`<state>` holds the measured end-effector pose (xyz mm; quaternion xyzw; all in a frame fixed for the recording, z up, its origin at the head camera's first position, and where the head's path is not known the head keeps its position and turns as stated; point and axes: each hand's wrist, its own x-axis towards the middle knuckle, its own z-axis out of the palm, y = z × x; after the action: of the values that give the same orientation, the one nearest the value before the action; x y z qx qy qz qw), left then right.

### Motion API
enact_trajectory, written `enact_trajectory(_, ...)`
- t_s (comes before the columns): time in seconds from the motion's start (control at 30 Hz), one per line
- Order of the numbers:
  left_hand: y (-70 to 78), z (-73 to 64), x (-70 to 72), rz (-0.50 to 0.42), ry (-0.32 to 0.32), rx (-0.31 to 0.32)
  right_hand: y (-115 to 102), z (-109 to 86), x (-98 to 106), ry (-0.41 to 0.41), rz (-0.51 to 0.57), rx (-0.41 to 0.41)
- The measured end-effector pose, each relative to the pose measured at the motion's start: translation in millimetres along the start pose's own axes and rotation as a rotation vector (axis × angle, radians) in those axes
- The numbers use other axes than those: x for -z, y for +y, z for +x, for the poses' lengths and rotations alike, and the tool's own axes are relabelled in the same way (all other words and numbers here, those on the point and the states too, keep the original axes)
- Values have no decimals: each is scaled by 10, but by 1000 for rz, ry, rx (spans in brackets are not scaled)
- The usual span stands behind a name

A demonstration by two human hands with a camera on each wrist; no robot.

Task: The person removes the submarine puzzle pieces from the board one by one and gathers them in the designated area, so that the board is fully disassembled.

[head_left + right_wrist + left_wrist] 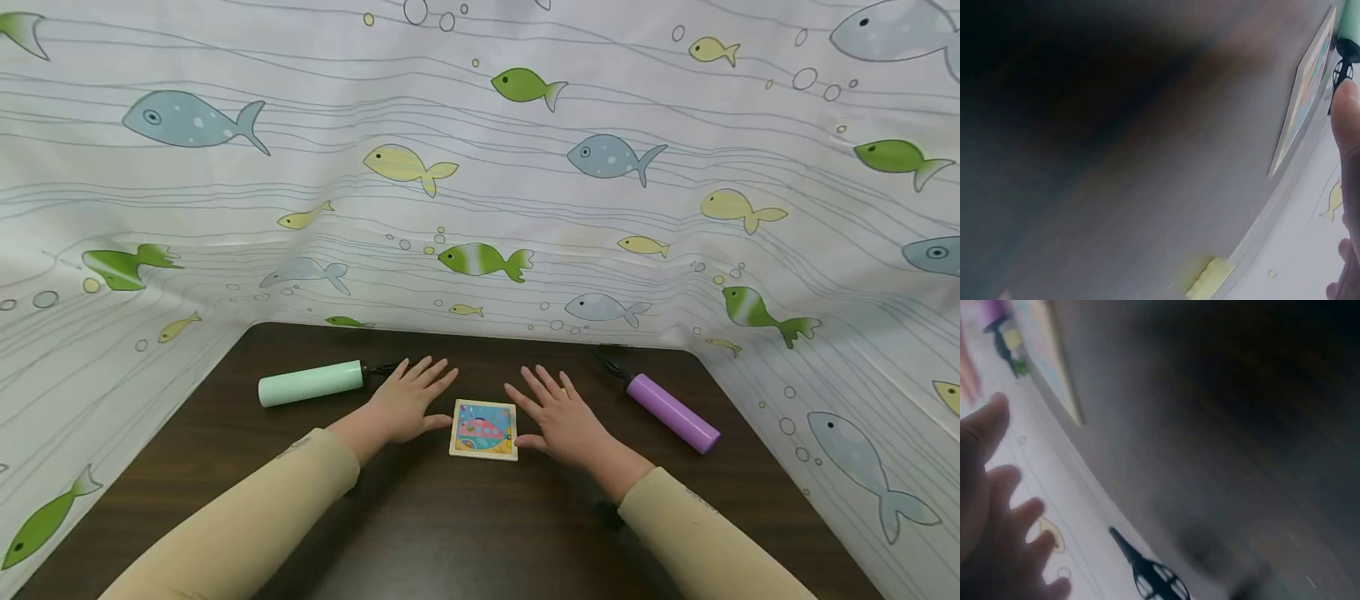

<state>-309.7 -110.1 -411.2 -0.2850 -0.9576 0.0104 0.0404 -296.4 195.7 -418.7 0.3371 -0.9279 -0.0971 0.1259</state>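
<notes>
A small square picture board (483,430) with a pale wooden rim and a pink submarine on blue lies on the dark table between both hands. My left hand (405,407) is spread flat left of it, thumb pointing at its edge. On the other side, my right hand (561,423) is spread too, its thumb tip right at the board's rim. Neither hand holds anything. A mint green balloon pump (311,384) lies left of the left hand, its black nozzle (1157,578) pointing toward the fingers. Beyond the right hand lies a purple balloon pump (673,413).
Behind the table and along its sides hangs a white curtain (495,200) printed with fish. A small yellow object (1210,279) shows on the table in the right wrist view; the right hand mostly hides it in the head view. Dark wood tabletop (450,525) spreads toward the person.
</notes>
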Motion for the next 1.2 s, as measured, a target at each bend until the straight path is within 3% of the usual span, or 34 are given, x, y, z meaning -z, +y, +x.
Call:
enact_trajectory(0.13,97,120,20,-120,-87,33,-147,136,-32,-75,36,12)
enact_trajectory(0.3,163,225,-18,-162,-171,67,-260,272,-81,-165,170,-31)
enact_trajectory(0.5,190,213,-74,-168,-323,115,-306,468,-105,-124,380,-106)
enact_trajectory(0.63,201,202,-83,-167,-344,130,-322,591,-123,-82,449,-166)
enact_trajectory(0.87,224,204,-89,-125,-357,141,-361,760,-168,-96,658,-272)
enact_trajectory(1.2,256,205,-76,-90,-378,167,-381,876,-233,-142,811,-325)
